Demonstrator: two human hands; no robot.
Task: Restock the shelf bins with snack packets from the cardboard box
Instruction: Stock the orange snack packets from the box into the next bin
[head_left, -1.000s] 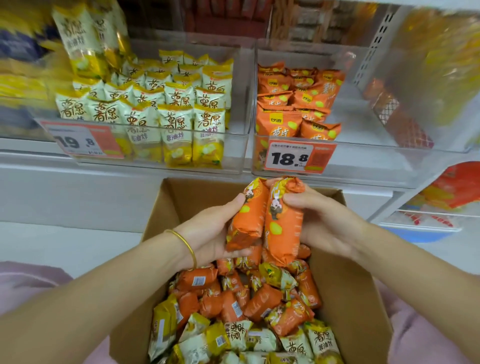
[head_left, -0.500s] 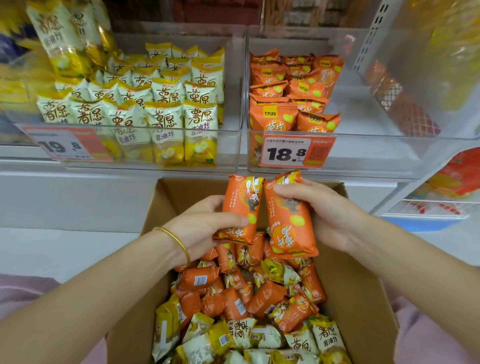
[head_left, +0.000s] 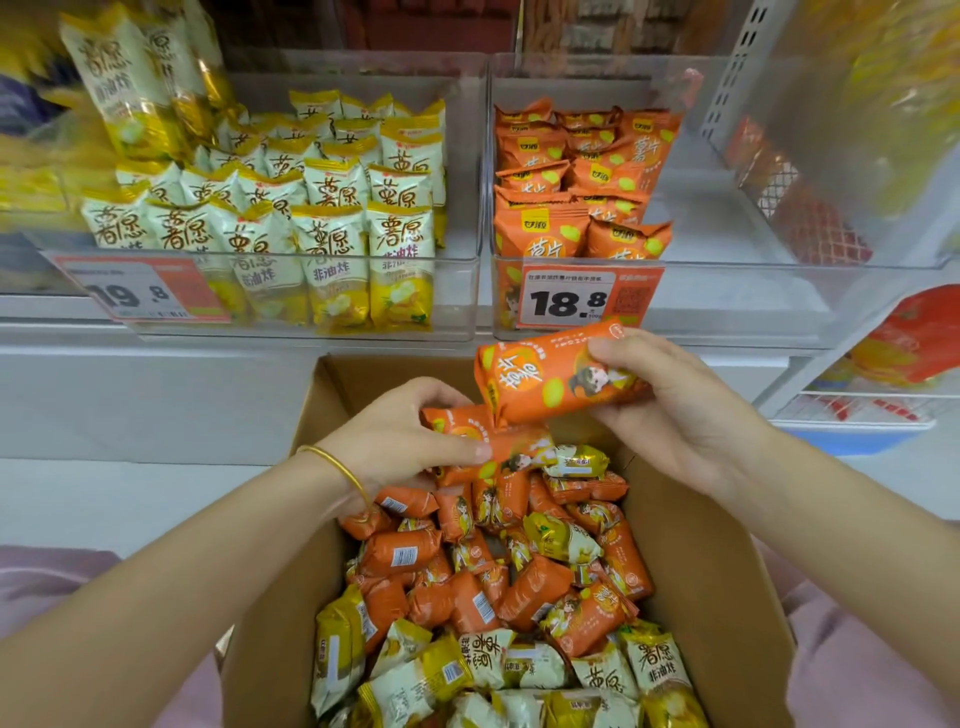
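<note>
Right hand (head_left: 675, 415) grips orange packet (head_left: 545, 382), long axis 8-to-2; half-full bin (head_left: 727, 296) at 12, nearer this hand. Left hand (head_left: 400, 441) pinches second packet (head_left: 511, 448) over box (head_left: 706, 571).

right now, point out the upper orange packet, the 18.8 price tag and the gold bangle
upper orange packet (head_left: 540, 382), head view, on its printed front
18.8 price tag (head_left: 566, 302), head view, on the digits
gold bangle (head_left: 342, 466), head view, on the band atop the wrist

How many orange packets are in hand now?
2: one orange packet in the right hand, below the 18.8 price tag; one in the left hand, over the cardboard box. Another may hide under that hand.
</note>
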